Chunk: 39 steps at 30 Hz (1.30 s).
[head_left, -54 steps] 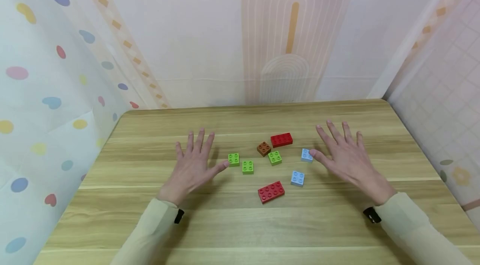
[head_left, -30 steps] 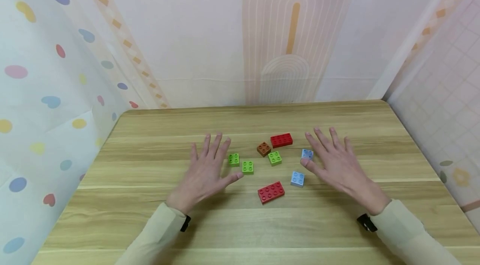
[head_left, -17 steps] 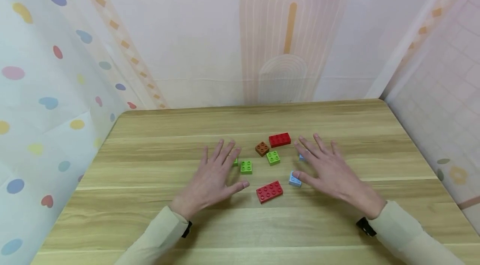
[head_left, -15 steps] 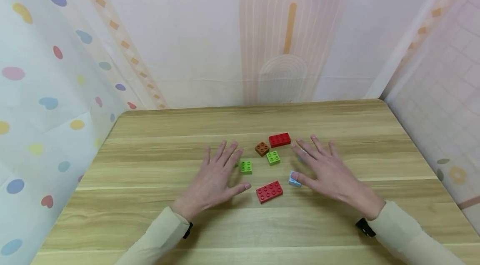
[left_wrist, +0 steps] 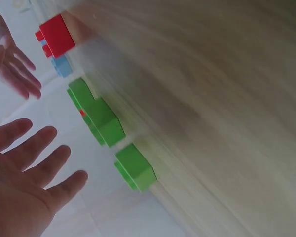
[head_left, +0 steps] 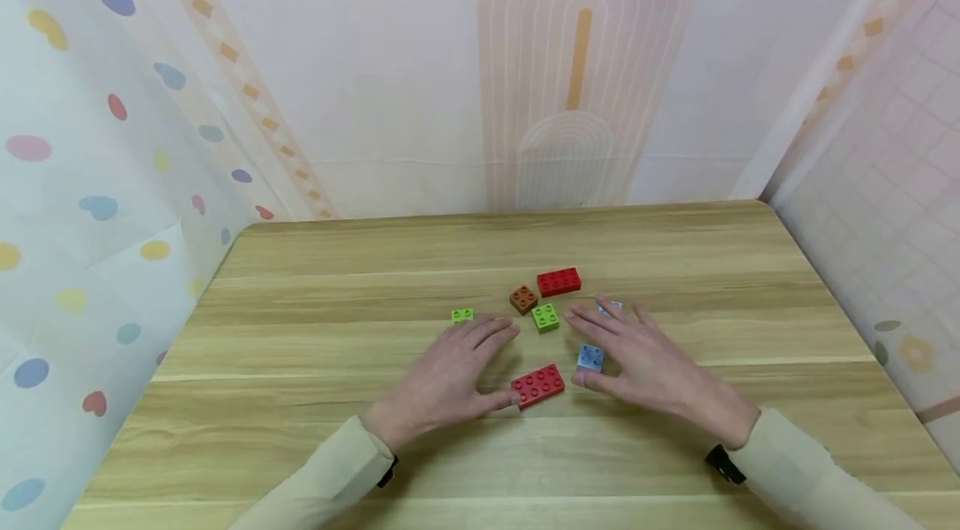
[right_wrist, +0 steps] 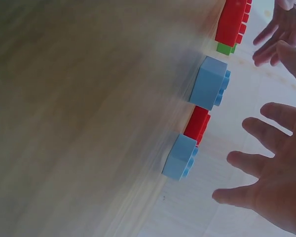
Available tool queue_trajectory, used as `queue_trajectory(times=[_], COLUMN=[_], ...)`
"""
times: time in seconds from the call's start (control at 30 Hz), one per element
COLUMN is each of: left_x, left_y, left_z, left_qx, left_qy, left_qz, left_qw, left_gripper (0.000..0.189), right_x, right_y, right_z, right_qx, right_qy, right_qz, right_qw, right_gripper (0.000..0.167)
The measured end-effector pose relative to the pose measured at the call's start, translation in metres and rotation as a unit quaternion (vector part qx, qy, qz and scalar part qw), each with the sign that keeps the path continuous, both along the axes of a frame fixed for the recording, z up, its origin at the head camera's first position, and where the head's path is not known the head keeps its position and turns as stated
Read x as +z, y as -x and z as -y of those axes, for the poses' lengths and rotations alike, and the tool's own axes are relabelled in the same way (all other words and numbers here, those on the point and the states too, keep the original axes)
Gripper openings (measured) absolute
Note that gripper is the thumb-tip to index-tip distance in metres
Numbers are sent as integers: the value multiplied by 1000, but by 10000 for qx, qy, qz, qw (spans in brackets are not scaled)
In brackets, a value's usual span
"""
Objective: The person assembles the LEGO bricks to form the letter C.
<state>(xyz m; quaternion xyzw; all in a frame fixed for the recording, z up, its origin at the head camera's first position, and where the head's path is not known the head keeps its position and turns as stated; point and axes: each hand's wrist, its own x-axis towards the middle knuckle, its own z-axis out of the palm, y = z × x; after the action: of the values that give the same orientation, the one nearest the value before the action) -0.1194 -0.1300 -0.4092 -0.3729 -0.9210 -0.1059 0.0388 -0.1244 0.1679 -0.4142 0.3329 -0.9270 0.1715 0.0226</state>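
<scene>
Both hands hover, fingers spread and holding nothing, over toy building bricks. In the head view, my left hand (head_left: 442,380) has its thumb tip right at the left end of the front red brick (head_left: 537,386). It partly covers one green brick (head_left: 462,315) and hides another green brick (left_wrist: 103,121), which shows in the left wrist view. My right hand (head_left: 656,367) is above two light blue bricks: the nearer blue brick (head_left: 590,356) lies between thumb and fingers, while the farther blue brick (head_left: 611,307) is partly covered by fingers.
Between the hands lies a third green brick (head_left: 545,317), beside a brown brick (head_left: 523,298) and a rear red brick (head_left: 558,282). All rest on a wood-grain table (head_left: 300,280). Patterned curtains (head_left: 405,80) stand behind it and at both sides.
The hands have come inward toward each other and slightly nearer the body, over the bricks. The left hand now covers the middle green brick. The bricks have stayed in place.
</scene>
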Motion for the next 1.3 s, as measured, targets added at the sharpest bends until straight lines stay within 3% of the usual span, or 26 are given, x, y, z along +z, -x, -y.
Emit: queue_trajectory(times=[0.23, 0.47, 0.6, 1.03, 1.3], left_x=[-2, -5, -6, -9, -9], left_y=[-1, -2, -1, 4, 9], left_z=[-12, -22, -24, -24, -23], left_qx=[-163, -275, -251, -261, -272], left_qy=[123, 275, 335, 241, 85], left_qz=[372, 747, 929, 1252, 1499], left_qw=[9991, 9965, 9948, 9915, 9883], left_gripper=[83, 80, 75, 56, 43], right_x=[-1, 0, -1, -6, -7], right_y=[0, -1, -1, 4, 6], right_z=[-2, -4, -4, -1, -1], right_qx=[189, 31, -57, -206, -198], right_qy=[82, 186, 154, -162, -228], right_qz=[-109, 509, 657, 724, 630], right_qw=[9997, 9985, 9977, 9970, 9976], right_gripper=[76, 74, 72, 63, 47])
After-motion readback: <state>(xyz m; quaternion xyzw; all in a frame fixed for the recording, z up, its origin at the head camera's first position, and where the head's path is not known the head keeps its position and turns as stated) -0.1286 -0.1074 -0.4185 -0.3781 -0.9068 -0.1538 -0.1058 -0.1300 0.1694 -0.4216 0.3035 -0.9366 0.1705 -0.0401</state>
